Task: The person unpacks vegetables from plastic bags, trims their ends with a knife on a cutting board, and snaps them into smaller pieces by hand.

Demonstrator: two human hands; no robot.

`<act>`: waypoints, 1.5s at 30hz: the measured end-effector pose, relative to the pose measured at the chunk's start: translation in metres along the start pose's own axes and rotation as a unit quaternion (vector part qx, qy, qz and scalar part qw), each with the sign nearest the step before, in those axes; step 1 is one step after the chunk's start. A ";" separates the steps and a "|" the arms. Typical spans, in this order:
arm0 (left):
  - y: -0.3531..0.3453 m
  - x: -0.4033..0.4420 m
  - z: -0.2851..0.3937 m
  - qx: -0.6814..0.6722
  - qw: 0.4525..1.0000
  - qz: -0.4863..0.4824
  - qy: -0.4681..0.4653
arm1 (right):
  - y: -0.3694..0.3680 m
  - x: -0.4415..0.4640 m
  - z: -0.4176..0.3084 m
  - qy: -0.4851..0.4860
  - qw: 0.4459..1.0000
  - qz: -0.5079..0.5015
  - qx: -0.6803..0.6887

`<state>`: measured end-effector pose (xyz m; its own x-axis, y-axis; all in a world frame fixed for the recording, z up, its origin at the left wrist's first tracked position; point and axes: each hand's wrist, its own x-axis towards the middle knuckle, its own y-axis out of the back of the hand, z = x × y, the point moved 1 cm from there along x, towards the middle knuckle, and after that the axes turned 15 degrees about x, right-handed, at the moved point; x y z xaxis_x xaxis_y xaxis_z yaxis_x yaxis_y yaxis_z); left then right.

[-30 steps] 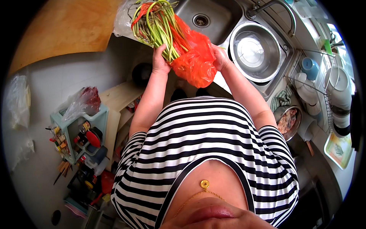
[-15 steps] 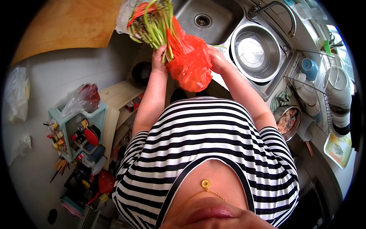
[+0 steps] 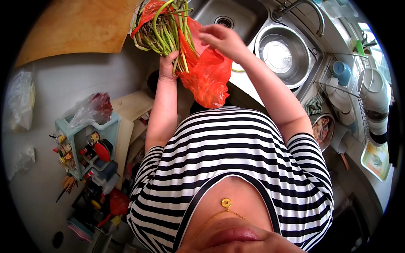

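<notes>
A bundle of long green stems (image 3: 164, 36) lies partly in a red plastic bag (image 3: 209, 78), near the front edge of the sink (image 3: 249, 17). My left hand (image 3: 168, 65) is wrapped round the lower part of the bundle, beside the bag. Above the bag's right side is my right hand (image 3: 223, 40), its fingers apart and nothing seen in them. The bag hangs down toward my striped shirt. A single green stem (image 3: 237, 70) shows on the white counter edge right of the bag.
A steel basin (image 3: 283, 55) sits right of the sink under the faucet (image 3: 310, 5). Farther right are a dish rack (image 3: 341, 76) with bowls and a bowl of meat (image 3: 322, 130). At left are a wooden board (image 3: 71, 27) and a light-blue shelf (image 3: 86, 139) with bottles.
My right hand has let go of the bag's right side and moved up and left, its fingers opening. My left hand has shifted slightly left with the stems and bag.
</notes>
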<state>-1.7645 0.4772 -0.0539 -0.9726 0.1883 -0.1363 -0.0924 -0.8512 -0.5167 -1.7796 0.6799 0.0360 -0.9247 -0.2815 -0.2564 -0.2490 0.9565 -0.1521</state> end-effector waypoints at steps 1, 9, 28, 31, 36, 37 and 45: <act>-0.006 -0.003 0.002 0.000 1.000 -0.002 0.000 | -0.008 0.005 0.005 -0.020 1.000 0.001 -0.021; -0.002 -0.008 0.008 0.076 0.994 -0.033 0.070 | -0.012 0.040 0.085 -0.023 0.986 0.025 0.165; 0.011 -0.017 0.043 0.046 0.994 -0.075 0.061 | 0.030 0.039 0.047 -0.103 0.886 -0.032 0.452; 0.013 -0.022 0.050 0.058 0.993 -0.081 0.061 | 0.027 0.036 0.034 -0.044 0.923 -0.015 0.382; 0.008 -0.029 0.057 0.044 0.995 -0.074 0.053 | 0.035 0.044 0.021 0.151 0.980 -0.006 0.127; 0.013 -0.029 0.054 0.037 0.995 -0.074 0.058 | 0.028 0.035 0.009 0.155 0.981 0.006 0.119; 0.018 -0.032 0.039 0.066 0.995 -0.049 0.061 | -0.006 0.008 0.009 -0.145 0.959 -0.096 0.225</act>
<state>-1.7436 0.4370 -0.0255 -0.9248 0.3259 -0.1965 -0.2216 -0.8810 -0.4179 -1.7831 0.6714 0.0257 -0.7389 -0.5216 -0.4267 -0.1974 0.7729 -0.6030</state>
